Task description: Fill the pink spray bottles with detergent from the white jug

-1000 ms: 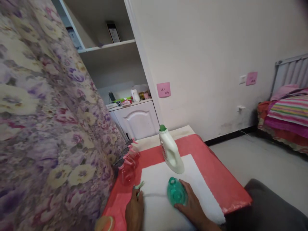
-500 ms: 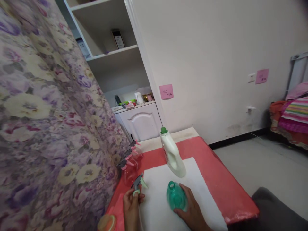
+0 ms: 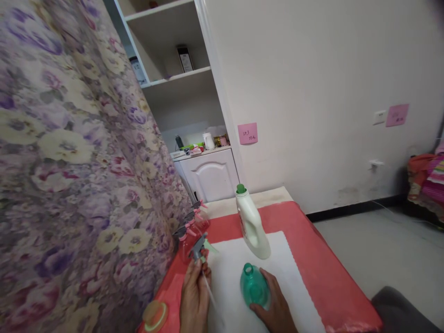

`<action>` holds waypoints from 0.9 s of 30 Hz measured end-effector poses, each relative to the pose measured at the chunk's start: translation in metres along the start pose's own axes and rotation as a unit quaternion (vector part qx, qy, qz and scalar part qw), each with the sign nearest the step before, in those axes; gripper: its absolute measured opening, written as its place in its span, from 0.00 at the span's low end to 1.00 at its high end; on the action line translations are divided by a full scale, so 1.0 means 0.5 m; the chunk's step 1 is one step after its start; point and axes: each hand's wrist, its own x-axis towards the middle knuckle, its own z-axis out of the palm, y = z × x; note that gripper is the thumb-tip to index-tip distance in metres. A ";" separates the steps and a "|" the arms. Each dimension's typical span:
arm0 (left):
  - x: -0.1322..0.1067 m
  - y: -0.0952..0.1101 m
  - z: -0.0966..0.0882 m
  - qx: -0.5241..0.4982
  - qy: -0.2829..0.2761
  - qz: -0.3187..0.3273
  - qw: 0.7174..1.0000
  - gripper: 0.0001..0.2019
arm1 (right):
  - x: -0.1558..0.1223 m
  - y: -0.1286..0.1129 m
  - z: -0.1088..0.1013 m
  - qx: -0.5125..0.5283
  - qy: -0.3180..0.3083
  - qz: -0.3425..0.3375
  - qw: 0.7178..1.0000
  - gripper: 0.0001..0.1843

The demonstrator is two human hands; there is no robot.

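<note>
My left hand (image 3: 195, 289) is closed around the collar of a grey and pale green spray nozzle (image 3: 200, 249), whose thin dip tube slants down to the right over a white sheet (image 3: 227, 259). With its fingers wrapped round one side, my right hand (image 3: 276, 300) grips an uncapped green spray bottle (image 3: 255, 286) on that sheet. The bottle's open neck faces up. Behind it stands a tall pale green jug (image 3: 255, 226) with a handle and a darker green piece at its mouth. Several clear spray bottles with pink and grey nozzles (image 3: 187, 236) line the table's left side.
A red cloth (image 3: 326, 263) covers the table under the sheet. At the front left lies an orange-brown round item (image 3: 155, 316) with a pale green ring. A floral curtain (image 3: 86, 185) hangs close on the left; a white cabinet (image 3: 215, 173) stands behind.
My left hand has turned and raised the spray nozzle slightly, so its dip tube now shows. My right hand still holds the green bottle in place. The camera view has shifted left.
</note>
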 end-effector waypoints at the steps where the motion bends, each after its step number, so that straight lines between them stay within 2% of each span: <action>1: 0.008 0.005 0.016 -0.063 -0.007 -0.023 0.998 0.17 | 0.000 0.002 0.000 -0.001 -0.002 -0.001 1.000 0.39; 4: 0.036 0.014 0.069 -0.113 -0.030 -0.042 0.992 0.09 | -0.002 0.004 -0.001 0.001 -0.005 -0.003 1.000 0.39; 7: 0.043 0.017 0.114 -0.147 -0.053 -0.033 0.987 0.10 | -0.003 0.004 0.000 0.005 0.003 -0.012 1.000 0.39; 11: 0.022 0.012 0.151 -0.164 -0.086 -0.029 0.982 0.14 | -0.004 0.006 0.005 -0.002 0.017 -0.022 1.000 0.39; 18: -0.001 -0.012 0.166 -0.149 -0.088 -0.047 0.984 0.13 | 0.000 0.016 0.008 -0.005 0.010 -0.037 0.999 0.40; 27: -0.018 0.011 0.177 -0.118 -0.120 -0.022 0.985 0.18 | 0.001 0.003 0.000 0.002 0.007 -0.036 0.999 0.39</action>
